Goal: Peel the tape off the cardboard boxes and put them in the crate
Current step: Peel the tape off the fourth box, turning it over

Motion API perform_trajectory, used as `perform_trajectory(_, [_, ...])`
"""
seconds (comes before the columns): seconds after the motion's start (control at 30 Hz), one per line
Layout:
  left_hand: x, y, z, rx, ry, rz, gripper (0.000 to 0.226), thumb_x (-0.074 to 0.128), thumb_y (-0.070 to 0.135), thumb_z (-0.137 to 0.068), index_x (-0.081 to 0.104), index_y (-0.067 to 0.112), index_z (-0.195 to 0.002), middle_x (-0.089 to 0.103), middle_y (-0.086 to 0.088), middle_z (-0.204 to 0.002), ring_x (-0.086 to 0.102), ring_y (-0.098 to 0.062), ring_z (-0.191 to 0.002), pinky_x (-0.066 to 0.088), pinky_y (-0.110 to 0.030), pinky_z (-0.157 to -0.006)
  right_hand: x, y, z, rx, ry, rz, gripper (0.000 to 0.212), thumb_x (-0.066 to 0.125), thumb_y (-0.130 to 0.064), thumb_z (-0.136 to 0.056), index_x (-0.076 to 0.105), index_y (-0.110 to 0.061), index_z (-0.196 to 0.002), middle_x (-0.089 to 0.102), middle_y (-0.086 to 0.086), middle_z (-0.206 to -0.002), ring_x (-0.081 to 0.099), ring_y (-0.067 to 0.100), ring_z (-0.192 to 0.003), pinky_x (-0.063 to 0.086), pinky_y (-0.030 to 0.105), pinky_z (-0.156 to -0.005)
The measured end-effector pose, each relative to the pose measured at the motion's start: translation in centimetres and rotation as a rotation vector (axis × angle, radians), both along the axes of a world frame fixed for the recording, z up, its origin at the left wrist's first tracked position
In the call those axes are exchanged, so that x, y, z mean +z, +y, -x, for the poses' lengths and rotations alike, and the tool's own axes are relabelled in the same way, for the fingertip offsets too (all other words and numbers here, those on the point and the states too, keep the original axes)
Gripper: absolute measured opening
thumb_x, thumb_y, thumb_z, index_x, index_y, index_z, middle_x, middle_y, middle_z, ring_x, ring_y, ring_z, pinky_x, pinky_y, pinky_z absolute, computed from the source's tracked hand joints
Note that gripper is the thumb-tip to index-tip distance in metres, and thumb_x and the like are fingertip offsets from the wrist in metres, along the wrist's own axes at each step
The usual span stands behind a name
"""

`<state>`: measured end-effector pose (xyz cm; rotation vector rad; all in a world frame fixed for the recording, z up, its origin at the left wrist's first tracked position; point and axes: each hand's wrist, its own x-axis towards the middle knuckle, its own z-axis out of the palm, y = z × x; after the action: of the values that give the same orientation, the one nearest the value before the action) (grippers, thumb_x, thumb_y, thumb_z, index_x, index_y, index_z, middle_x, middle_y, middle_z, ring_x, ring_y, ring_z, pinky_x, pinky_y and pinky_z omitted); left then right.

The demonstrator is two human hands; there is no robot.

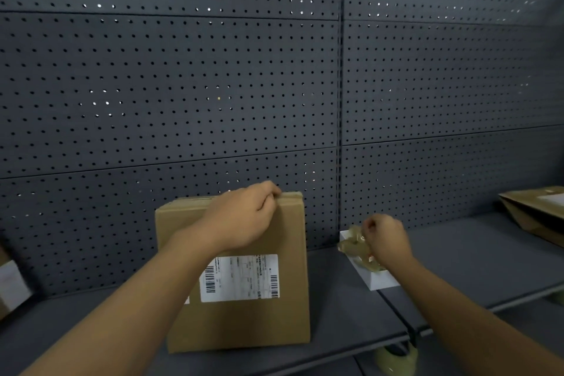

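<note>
While two bare forearms reach in from the bottom of the head view, a cardboard box (238, 278) stands on edge on a dark grey shelf (341, 314), its white shipping label (239, 278) facing the camera. At the box's top edge the left hand (244, 217) rests with fingers curled over the rim, thumb and forefinger seemingly pinching something there, though the view is too soft to say whether that is a tape end or just the flap. Off to the right, just beside the box but not touching it, the right hand (386, 239) is closed around a crumpled wad of clear tape (355, 246), holding it over a small white bin (375, 279) that sits on the shelf; more peeled tape appears to lie inside. By the look of it, this is the disposal beat of the peeling step: one strip is off and being dropped, the box steadied for the next. That release calls for the sticky wad to be shaken free of the fingers, and the right hand would then need to come back to the box's top seam. No crate shows in the frame, so the box is yet to be put away. Farther right another brown package (537, 217) lies on the shelf, and a dark pegboard wall (213, 70) closes off the scene behind
</note>
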<state>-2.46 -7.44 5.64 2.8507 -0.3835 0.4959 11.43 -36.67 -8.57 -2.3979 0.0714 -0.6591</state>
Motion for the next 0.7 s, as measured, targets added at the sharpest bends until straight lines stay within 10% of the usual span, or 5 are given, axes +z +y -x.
perform_trajectory(0.33, [0.0,0.8,0.7,-0.049,0.025,0.02,0.04,0.026,0.042,-0.113,0.05,0.033,-0.144,0.064,0.015,-0.128,0.06,-0.009,-0.113,0.049,-0.034,-0.093,-1.7,-0.2,-1.5,-0.093,0.162,0.461,0.031,0.054,-0.02,-0.093,0.05,-0.022,-0.063,0.047,-0.003,-0.063,0.054,0.024,-0.073,0.037,0.031,-0.065])
perform_trajectory(0.53, [0.6,1.3,0.2,-0.095,0.081,0.246,0.024,0.05,0.043,-0.107,0.062,0.032,-0.124,0.063,0.015,-0.121,0.059,-0.003,-0.113,0.048,-0.026,-0.093,1.6,1.3,0.5,0.097,-0.085,0.07,0.032,0.062,-0.009,-0.093,0.06,-0.011,-0.061,0.057,0.006,-0.056,0.047,0.02,-0.05,0.039,0.032,-0.048])
perform_trajectory(0.7, [1.1,2.0,1.1,-0.012,-0.042,0.117,0.031,0.055,0.067,-0.095,0.067,0.044,-0.112,0.053,0.018,-0.112,0.047,-0.008,-0.115,0.045,-0.038,-0.099,8.9,5.1,6.3,0.621,-0.109,-0.319,0.012,0.07,-0.028,-0.098,0.08,-0.022,-0.096,0.076,-0.002,-0.089,0.067,0.008,-0.078,0.053,0.02,-0.07])
